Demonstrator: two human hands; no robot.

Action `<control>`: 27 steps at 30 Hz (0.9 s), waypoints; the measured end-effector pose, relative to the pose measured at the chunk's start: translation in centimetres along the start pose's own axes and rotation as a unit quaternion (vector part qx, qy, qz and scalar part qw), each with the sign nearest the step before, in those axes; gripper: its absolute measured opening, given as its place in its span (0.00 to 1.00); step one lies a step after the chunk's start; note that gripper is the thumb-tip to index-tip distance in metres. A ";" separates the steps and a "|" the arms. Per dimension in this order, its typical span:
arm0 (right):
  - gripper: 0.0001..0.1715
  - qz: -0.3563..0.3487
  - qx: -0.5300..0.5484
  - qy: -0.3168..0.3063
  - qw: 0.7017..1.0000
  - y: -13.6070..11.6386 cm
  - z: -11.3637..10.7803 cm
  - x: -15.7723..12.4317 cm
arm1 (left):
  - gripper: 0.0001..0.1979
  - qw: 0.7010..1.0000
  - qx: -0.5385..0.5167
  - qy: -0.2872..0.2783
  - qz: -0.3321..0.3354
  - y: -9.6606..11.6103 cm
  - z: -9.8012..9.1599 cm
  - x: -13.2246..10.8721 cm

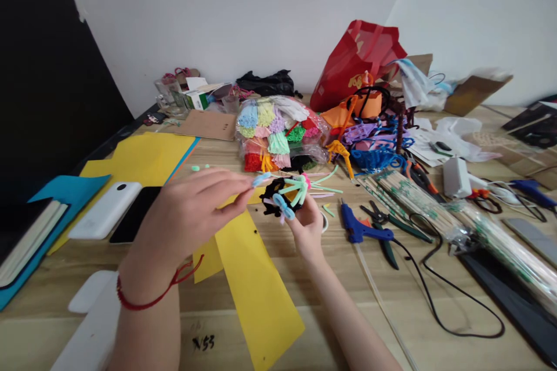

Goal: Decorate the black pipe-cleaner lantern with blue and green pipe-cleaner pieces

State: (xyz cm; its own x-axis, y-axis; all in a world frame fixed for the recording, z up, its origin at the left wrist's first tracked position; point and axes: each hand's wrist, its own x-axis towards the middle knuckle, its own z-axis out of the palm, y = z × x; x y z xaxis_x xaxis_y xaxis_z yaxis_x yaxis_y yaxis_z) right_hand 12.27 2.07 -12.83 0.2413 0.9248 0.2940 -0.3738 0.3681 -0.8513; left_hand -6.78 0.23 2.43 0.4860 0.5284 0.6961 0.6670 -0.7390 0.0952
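My right hand (pixel 308 221) grips a small pipe-cleaner craft (pixel 285 192) from below: a black fuzzy core with mint green, light blue, pink and lilac loops sticking out. My left hand (pixel 191 213), with a red string round the wrist, reaches across from the left. Its fingertips pinch a light blue loop (pixel 261 179) at the craft's upper left. Both hands hover above the wooden table (pixel 435 348), over a long yellow paper strip (pixel 256 290).
A clear bag of coloured pipe cleaners (pixel 278 130) and a red bag (pixel 357 61) lie behind. A blue glue gun (pixel 359 229) with black cord, pliers and a bundle of bamboo sticks (pixel 418 206) sit to the right. A white power bank (pixel 107 208), a black phone (pixel 134 213) and a notebook sit left.
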 end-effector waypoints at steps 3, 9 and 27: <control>0.29 0.003 0.000 -0.004 1.000 0.4 0.2 -0.2 | 0.03 0.997 0.022 -0.021 -0.077 -0.6 -0.3 -0.9; 0.26 0.021 -0.012 -0.024 0.999 1.8 0.6 -0.7 | 0.04 0.951 0.138 -0.049 -0.273 -2.1 -0.9 -8.3; 0.32 -0.214 -0.340 -0.049 0.915 -0.1 0.7 -2.4 | 0.09 0.972 0.133 0.091 -0.169 4.6 0.1 -5.0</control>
State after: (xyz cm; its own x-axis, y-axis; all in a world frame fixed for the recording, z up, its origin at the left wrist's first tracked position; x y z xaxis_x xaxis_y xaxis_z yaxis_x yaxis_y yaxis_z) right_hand 11.09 -0.12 -13.11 0.1417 0.7267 0.6722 0.3867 0.5845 -0.7134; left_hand -6.09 -5.72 -0.69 0.1219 0.6207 0.7745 0.9055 -0.3891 0.1693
